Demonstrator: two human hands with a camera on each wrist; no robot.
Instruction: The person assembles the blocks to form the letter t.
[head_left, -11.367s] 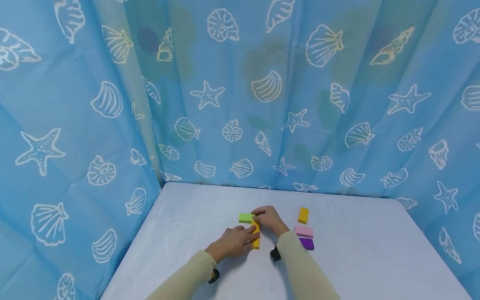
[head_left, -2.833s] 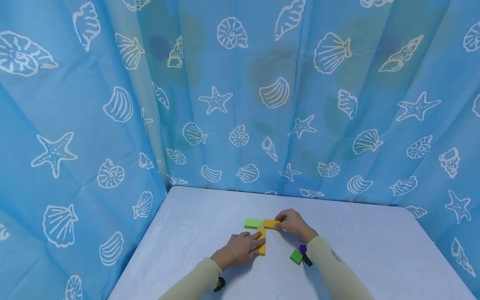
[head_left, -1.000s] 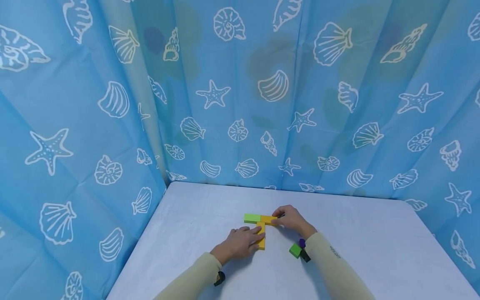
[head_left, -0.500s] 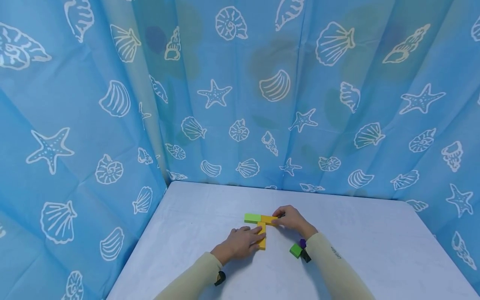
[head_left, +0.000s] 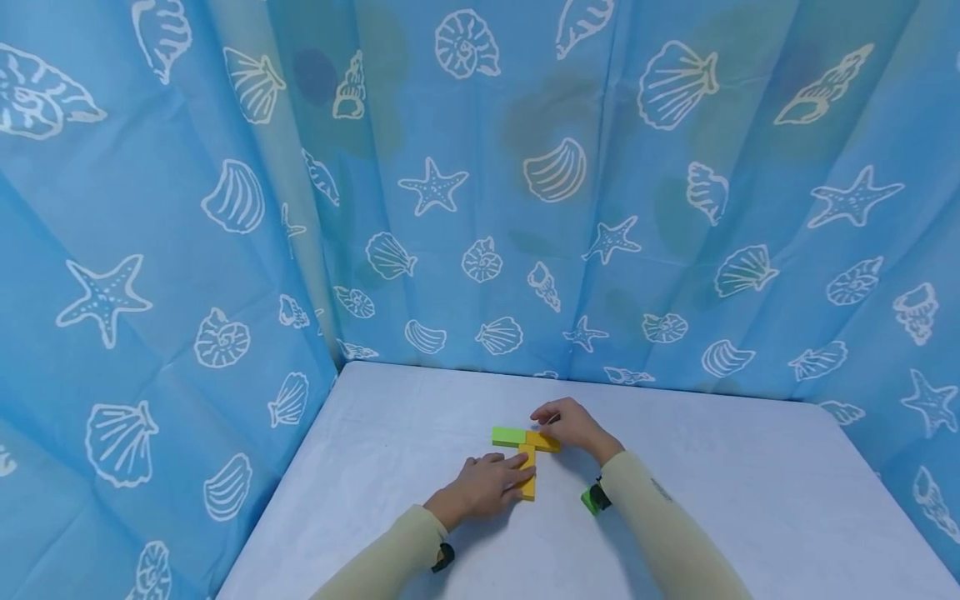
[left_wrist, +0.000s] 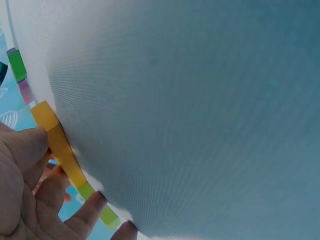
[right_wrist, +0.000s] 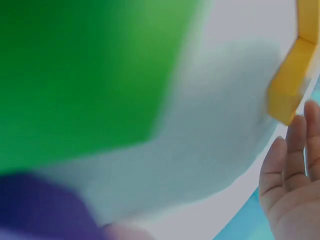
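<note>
Far table [head_left: 420,392] lies open; yellow blocks [head_left: 528,487] obstruct nearer.

Blocks [head_left: 509,437] lie on the table [head_left: 405,433] — curtain [head_left: 480,200] behind.

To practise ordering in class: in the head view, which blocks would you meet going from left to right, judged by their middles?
Light green block, nearer yellow block, farther yellow block, darker green block (partly hidden).

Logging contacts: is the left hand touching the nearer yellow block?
Touching: the head view shows the left hand with fingers across the nearer yellow block.
</note>
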